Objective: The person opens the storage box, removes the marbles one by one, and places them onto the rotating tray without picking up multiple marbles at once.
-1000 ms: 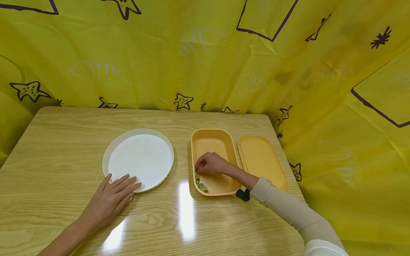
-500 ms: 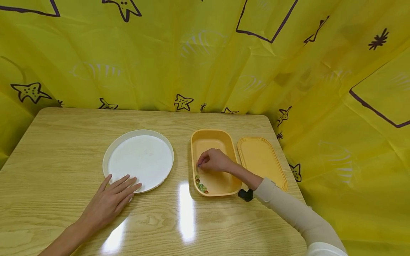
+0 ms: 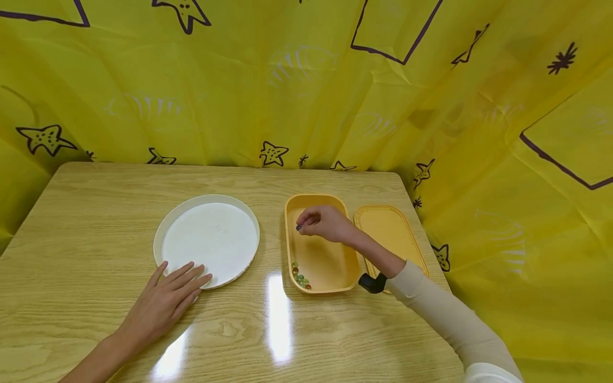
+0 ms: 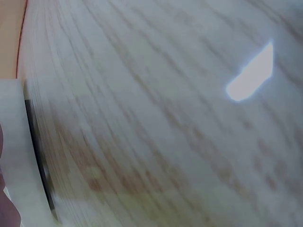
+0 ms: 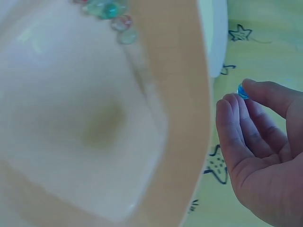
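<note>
Between thumb and fingertips, my right hand (image 3: 328, 224) pinches a small blue glass marble (image 3: 299, 227). In the head view it is over the yellow-orange rectangular container (image 3: 330, 268); the right wrist view shows the blue marble (image 5: 243, 91) at the thumb tip. Several green, amber and clear marbles (image 3: 300, 278) lie in the container's near left corner. My left hand (image 3: 165, 298) lies with straight, spread fingers over the near left rim of a round white tray (image 3: 210, 234). The left wrist view catches only the tray's side wall (image 4: 21, 161) and a bit of the fingers.
A flat yellow-orange lid (image 3: 390, 231) lies right of the container, partly under the right forearm. The wooden table (image 3: 230, 340) carries everything, with glare spots near its front. A yellow curtain (image 3: 306, 96) with sea-creature drawings hangs behind and at the right.
My right hand has lifted the blue marble from beside the other marbles and moved it away toward the container's far end. The left hand and the tray stay put.
</note>
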Available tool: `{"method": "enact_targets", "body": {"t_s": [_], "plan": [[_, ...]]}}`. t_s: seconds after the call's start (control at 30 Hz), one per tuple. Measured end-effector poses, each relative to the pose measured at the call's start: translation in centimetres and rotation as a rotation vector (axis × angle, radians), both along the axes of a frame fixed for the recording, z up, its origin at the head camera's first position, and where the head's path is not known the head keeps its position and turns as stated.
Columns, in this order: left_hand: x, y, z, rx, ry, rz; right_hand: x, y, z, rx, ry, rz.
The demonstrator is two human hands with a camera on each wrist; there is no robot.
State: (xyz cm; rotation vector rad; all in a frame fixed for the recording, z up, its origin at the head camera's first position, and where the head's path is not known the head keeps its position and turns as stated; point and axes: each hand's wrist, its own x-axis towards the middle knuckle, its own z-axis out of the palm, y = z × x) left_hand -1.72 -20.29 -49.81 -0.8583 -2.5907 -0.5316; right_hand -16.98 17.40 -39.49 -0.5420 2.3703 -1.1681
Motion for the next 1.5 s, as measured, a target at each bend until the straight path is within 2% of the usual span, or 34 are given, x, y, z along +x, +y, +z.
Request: {"method": "enact_targets", "body": {"t_s": [0.37, 0.6, 0.83, 1.13, 1.33, 1.5], "plan": [[0.4, 0.0, 0.0, 0.014, -0.033, 0.014, -0.3, -3.2, 1.7, -0.018, 0.069, 0.073], [0.4, 0.1, -0.1, 0.016, -0.023, 0.007, -0.8, -5.8, 1.9, -0.028, 0.09, 0.134], [0.3, 0.2, 0.1, 0.016, -0.033, 0.006, -1.2, -8.2, 2.1, -0.029, 0.078, 0.154], [0.2, 0.3, 0.4, 0.004, -0.068, 0.016, -1.7, -10.7, 1.7, -0.056, 0.064, 0.165], [0.2, 0.3, 0.4, -0.005, -0.06, 0.014, -1.8, -12.5, 1.4, -0.051, 0.037, 0.172], [0.2, 0.4, 0.4, -0.006, -0.052, 0.007, -2.0, -13.9, 0.9, -0.042, 0.055, 0.18]]}}
